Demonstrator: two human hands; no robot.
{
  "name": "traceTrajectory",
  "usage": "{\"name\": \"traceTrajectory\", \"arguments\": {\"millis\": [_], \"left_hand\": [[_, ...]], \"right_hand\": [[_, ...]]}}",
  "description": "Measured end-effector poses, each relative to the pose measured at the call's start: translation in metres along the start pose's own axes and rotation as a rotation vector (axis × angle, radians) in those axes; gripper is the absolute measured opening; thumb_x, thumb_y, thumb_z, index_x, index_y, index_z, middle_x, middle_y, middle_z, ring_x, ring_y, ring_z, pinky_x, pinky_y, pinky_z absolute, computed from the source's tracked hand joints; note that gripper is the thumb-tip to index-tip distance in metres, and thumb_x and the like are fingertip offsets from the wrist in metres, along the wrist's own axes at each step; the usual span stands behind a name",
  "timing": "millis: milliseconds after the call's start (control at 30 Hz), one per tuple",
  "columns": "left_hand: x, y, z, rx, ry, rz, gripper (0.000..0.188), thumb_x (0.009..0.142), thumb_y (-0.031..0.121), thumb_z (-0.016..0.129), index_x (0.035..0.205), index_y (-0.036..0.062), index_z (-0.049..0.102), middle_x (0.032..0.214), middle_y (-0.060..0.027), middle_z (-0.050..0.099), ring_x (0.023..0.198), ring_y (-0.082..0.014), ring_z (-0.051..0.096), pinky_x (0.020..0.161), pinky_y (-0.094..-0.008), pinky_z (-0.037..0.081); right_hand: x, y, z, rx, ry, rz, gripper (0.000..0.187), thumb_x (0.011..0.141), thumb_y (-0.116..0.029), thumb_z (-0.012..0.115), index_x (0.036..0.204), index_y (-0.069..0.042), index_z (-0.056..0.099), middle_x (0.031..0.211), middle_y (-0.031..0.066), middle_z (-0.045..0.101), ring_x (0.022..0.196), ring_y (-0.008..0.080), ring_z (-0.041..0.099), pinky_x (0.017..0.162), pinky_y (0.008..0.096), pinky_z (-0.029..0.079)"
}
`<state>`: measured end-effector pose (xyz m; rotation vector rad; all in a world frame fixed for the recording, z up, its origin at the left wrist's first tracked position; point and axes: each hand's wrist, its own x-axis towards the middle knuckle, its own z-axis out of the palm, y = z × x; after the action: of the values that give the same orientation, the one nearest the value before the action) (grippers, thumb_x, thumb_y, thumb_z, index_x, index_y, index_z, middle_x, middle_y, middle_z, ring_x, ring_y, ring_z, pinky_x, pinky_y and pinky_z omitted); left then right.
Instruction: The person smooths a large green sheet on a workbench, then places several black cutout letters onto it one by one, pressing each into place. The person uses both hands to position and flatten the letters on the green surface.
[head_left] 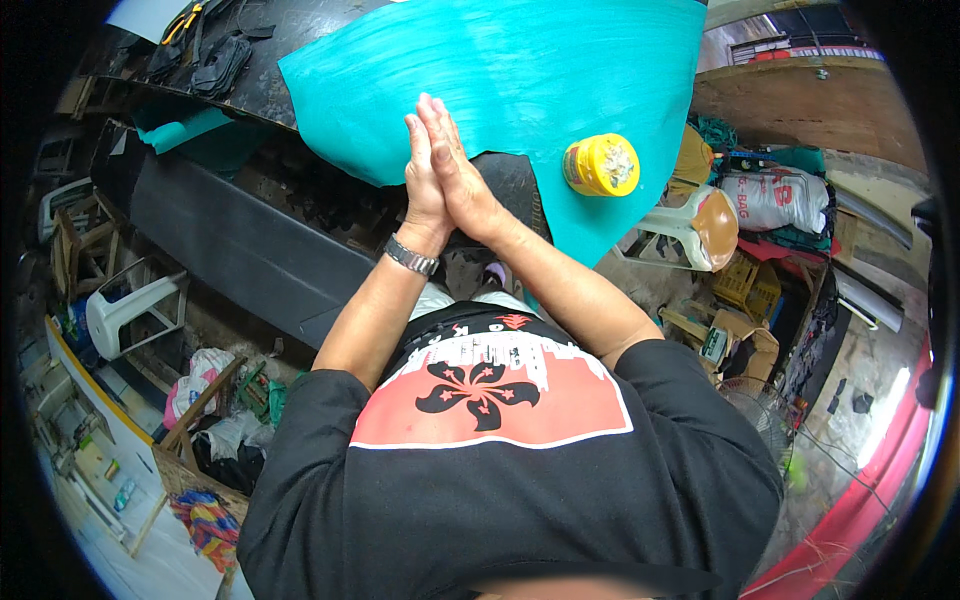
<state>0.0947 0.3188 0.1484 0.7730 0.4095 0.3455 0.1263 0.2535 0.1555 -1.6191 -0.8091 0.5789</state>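
Near the teal sheet point(480, 70), my left hand point(423, 192) and right hand point(463, 192) press flat together, fingers straight, left of the yellow tub point(598, 165).

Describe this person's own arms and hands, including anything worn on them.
The left hand and right hand are bare, without gloves. A silver-grey metal link band circles the left wrist; no watch face can be made out on it. The right wrist shows no band. Short black sleeves leave both forearms uncovered.
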Motion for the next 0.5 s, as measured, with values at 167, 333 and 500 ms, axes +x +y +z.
{"name": "traceTrajectory", "arguments": {"millis": [167, 333, 500], "left_hand": [[-0.048, -0.045, 0.026, -0.036, 0.104, -0.069, 0.063, 0.108, 0.044, 0.032, 0.156, 0.0040, 0.023, 0.159, -0.0090, 0.029, 0.145, -0.0214, 0.030, 0.120, -0.0343, 0.022], [-0.073, -0.054, 0.028, 0.108, -0.054, 0.028, 0.072, 0.106, 0.053, 0.030, 0.158, 0.0074, 0.013, 0.164, -0.0085, 0.018, 0.149, -0.0232, 0.022, 0.121, -0.0374, 0.017], [-0.089, -0.065, 0.018, 0.041, 0.058, 0.025, 0.082, 0.098, 0.072, 0.015, 0.160, 0.0197, 0.010, 0.166, -0.0065, 0.011, 0.152, -0.0219, 0.010, 0.121, -0.0430, 0.009]], "right_hand": [[-0.010, 0.012, -0.030, 0.262, 0.152, 0.149, 0.095, 0.094, -0.077, 0.024, 0.157, -0.007, 0.019, 0.165, 0.0163, 0.005, 0.153, 0.0282, 0.000, 0.122, 0.0406, 0.001], [-0.065, 0.010, -0.027, 0.134, 0.088, 0.198, 0.092, 0.096, -0.074, 0.024, 0.157, -0.004, 0.021, 0.165, 0.0183, 0.005, 0.153, 0.0298, -0.002, 0.122, 0.0414, 0.001], [-0.122, -0.011, -0.017, -0.128, -0.043, -0.139, 0.074, 0.105, -0.051, 0.026, 0.158, -0.003, 0.005, 0.165, 0.0163, 0.003, 0.153, 0.0300, 0.000, 0.123, 0.0397, 0.003]]}}
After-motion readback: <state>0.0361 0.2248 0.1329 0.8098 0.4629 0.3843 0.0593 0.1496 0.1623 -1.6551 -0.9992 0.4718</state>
